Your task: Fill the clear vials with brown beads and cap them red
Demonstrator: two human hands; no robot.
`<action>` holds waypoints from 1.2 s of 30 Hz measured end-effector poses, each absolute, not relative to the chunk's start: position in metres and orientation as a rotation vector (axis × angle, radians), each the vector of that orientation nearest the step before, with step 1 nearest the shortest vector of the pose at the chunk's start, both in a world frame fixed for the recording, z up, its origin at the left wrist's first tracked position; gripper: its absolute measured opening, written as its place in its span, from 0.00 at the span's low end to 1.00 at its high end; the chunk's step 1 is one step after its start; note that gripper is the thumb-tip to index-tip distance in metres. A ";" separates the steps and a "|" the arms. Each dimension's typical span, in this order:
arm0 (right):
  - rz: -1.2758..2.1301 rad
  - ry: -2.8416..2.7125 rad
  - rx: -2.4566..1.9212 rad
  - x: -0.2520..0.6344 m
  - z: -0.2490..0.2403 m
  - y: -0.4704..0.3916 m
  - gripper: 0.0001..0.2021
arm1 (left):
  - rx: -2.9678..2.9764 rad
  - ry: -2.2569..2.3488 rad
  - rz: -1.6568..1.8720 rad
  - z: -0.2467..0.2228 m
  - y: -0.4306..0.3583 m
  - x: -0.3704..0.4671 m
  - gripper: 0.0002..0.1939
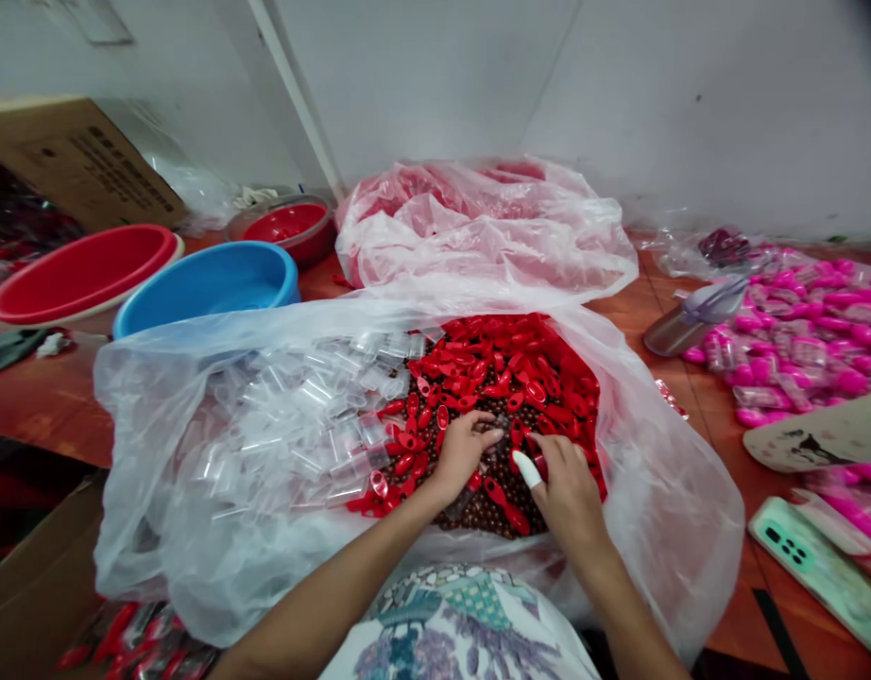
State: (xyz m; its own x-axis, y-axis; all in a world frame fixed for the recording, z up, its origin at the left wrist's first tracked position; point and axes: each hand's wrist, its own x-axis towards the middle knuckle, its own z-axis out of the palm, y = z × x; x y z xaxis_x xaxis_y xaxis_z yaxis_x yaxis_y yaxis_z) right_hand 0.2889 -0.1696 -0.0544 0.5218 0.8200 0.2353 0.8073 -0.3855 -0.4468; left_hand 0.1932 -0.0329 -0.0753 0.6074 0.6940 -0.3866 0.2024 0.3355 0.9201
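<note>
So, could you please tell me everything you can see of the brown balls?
The brown balls are small, round and shiny, their material uncertain, and lie loose on the cloudy plastic sheet. Red pieces lie on and among them, with clear tubes beside them at picture left. The left hand and right hand are over them; actual contact is unclear.

Glossy red spoon-shaped pieces (535, 390) are lying jumbled at all angles, massing thickest toward the back and right. Small round brown beads (478, 515) are lying loose among them, showing plainly along the near edge. Clear hollow plastic tubes (322, 392) are lying heaped on the left, pointing every way, some touching the red pieces.
</note>
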 end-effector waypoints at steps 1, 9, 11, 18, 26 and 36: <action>0.003 -1.347 -2.302 0.288 -0.054 -0.167 0.17 | 1.198 0.888 0.406 -0.076 -0.032 0.194 0.12; -0.046 -1.404 -2.447 0.282 -0.053 -0.161 0.14 | 1.117 0.869 0.406 -0.072 -0.028 0.193 0.16; -0.049 -1.362 -2.410 0.283 -0.054 -0.163 0.13 | 1.084 0.862 0.380 -0.070 -0.029 0.191 0.15; 0.105 -1.088 -2.109 0.291 -0.053 -0.173 0.08 | 0.901 0.844 0.290 -0.058 -0.027 0.179 0.17; 0.690 -0.411 -1.626 0.291 -0.045 -0.174 0.18 | 0.736 0.734 0.205 -0.037 -0.028 0.152 0.21; 0.979 -0.171 -1.227 0.285 -0.037 -0.167 0.18 | 0.665 0.570 0.209 -0.030 -0.036 0.129 0.23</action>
